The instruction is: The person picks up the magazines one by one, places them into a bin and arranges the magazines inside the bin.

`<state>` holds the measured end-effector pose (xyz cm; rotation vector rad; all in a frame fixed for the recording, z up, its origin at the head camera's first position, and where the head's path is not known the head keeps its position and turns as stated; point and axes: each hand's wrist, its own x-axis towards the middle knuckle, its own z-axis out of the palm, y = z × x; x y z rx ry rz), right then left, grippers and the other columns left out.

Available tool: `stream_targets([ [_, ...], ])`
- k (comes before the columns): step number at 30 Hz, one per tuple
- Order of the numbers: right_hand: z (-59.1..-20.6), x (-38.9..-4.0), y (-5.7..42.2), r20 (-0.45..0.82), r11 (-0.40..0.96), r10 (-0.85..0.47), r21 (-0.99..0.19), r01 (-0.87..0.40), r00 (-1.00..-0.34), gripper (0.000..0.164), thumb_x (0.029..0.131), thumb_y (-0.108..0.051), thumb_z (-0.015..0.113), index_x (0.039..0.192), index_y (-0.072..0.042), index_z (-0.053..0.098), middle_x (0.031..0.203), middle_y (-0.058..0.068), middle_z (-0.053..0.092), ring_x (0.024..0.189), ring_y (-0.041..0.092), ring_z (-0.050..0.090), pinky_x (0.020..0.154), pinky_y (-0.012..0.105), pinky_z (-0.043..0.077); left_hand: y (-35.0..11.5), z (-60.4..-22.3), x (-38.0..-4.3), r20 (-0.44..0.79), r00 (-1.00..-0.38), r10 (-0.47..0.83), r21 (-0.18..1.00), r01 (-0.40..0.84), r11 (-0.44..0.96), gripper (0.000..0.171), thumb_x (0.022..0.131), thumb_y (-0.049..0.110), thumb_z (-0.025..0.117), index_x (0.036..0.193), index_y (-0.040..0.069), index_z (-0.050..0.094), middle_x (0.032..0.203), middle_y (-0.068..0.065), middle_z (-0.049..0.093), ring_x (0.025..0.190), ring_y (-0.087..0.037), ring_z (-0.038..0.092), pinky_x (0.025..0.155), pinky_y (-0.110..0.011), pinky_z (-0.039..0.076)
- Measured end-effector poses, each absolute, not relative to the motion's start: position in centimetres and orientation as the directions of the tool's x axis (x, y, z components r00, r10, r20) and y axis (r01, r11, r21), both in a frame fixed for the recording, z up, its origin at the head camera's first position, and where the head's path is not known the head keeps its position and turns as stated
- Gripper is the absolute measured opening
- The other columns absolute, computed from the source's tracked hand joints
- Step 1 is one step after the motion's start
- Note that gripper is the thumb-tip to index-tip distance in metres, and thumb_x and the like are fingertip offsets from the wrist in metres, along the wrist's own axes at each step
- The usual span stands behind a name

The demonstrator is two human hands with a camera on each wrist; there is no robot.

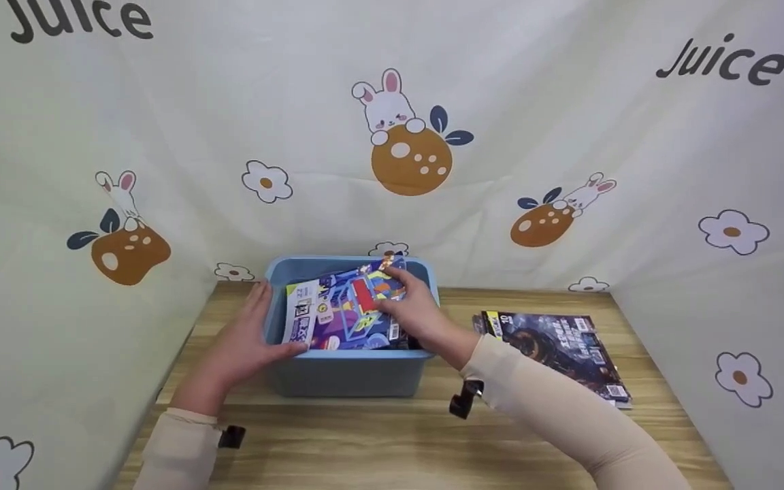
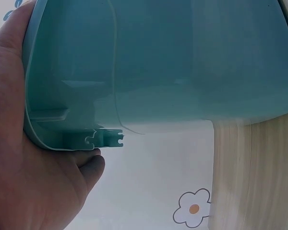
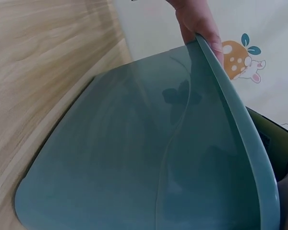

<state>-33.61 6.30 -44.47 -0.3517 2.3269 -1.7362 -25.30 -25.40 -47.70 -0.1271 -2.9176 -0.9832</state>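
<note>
A light-blue plastic bin [image 1: 348,376] stands on the wooden table, its rim near my hands. My left hand [image 1: 246,340] grips the bin's left rim, fingers along the outside and thumb at the front left corner. In the left wrist view, this left hand [image 2: 33,158] wraps the rim. A colourful purple-and-blue magazine [image 1: 344,306] lies inside the bin at rim height. My right hand [image 1: 422,313] holds it by its right side, with thumb and a finger visible on the cover; the other fingers are hidden. Dark printed matter shows beneath the magazine's right side.
Right of the bin, a stack of magazines with a dark cover [image 1: 562,354] lies on the wooden table [image 1: 392,442]. A pale curtain [image 1: 283,102] with rabbits and oranges hangs behind and along both sides.
</note>
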Motion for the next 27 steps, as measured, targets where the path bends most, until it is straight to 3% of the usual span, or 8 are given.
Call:
stream_targets([
  [2,-44.5,-33.4,6.4,-0.022,0.313,-0.33,-0.946,-0.088,-0.944,0.078,0.099,-0.017,0.081,0.168,-0.011,0.046,0.155,0.019,0.056,0.118,0.026,0.068,0.097,0.037,0.06,-25.4,-47.8,-25.2,0.09,-0.994,0.065,0.601,0.106,0.792,0.142,0.083,0.079,0.082,0.177,0.003,0.007,0.184,-0.022,-0.001,0.168,-0.05,0.004,0.127,-0.074,0.021],
  [6,-44.0,-33.0,6.8,0.026,0.338,-0.329,-0.93,-0.143,-0.944,0.07,0.101,-0.02,0.081,0.163,-0.007,0.05,0.14,0.017,0.065,0.101,0.025,0.07,0.085,0.038,0.062,-25.2,-48.0,-24.9,0.111,-0.991,0.077,0.597,0.128,0.792,0.144,0.081,0.084,0.08,0.176,0.001,0.01,0.184,-0.022,0.002,0.168,-0.049,0.007,0.127,-0.073,0.023],
  [9,-43.3,-33.2,7.4,0.105,0.323,-0.295,-0.924,-0.202,-0.95,0.054,0.101,-0.018,0.08,0.15,-0.004,0.062,0.106,0.011,0.064,0.083,0.02,0.062,0.074,0.033,0.055,-25.2,-48.1,-24.8,0.126,-0.989,0.081,0.591,0.14,0.795,0.144,0.081,0.084,0.08,0.176,-0.001,0.012,0.184,-0.023,0.004,0.168,-0.049,0.007,0.128,-0.072,0.022],
  [13,-42.8,-33.7,9.2,0.183,0.301,-0.256,-0.918,-0.258,-0.949,0.033,0.1,-0.013,0.081,0.13,-0.002,0.072,0.086,0.003,0.049,0.07,0.015,0.047,0.063,0.027,0.042,-25.3,-48.1,-24.9,0.141,-0.986,0.09,0.583,0.156,0.797,0.144,0.081,0.083,0.081,0.174,-0.004,0.013,0.183,-0.025,0.005,0.168,-0.048,0.007,0.13,-0.07,0.02],
  [20,-43.6,-35.0,15.0,0.142,0.231,-0.189,-0.955,-0.185,-0.972,0.025,0.101,-0.008,0.077,0.123,0.0,0.07,0.094,0.004,0.049,0.058,0.008,0.04,0.048,0.021,0.036,-25.6,-48.0,-25.1,0.154,-0.984,0.09,0.577,0.163,0.8,0.144,0.082,0.083,0.08,0.175,-0.004,0.013,0.183,-0.025,0.004,0.168,-0.048,0.007,0.13,-0.069,0.021],
  [27,-47.4,-37.1,23.9,0.223,0.476,-0.179,-0.833,-0.282,-0.958,0.021,0.101,-0.007,0.078,0.116,0.004,0.07,0.091,0.006,0.061,0.077,0.012,0.056,0.064,0.022,0.047,-25.6,-47.7,-25.2,0.132,-0.988,0.074,0.58,0.137,0.803,0.146,0.079,0.087,0.078,0.176,0.001,0.011,0.184,-0.023,0.002,0.168,-0.05,0.007,0.127,-0.073,0.022],
])
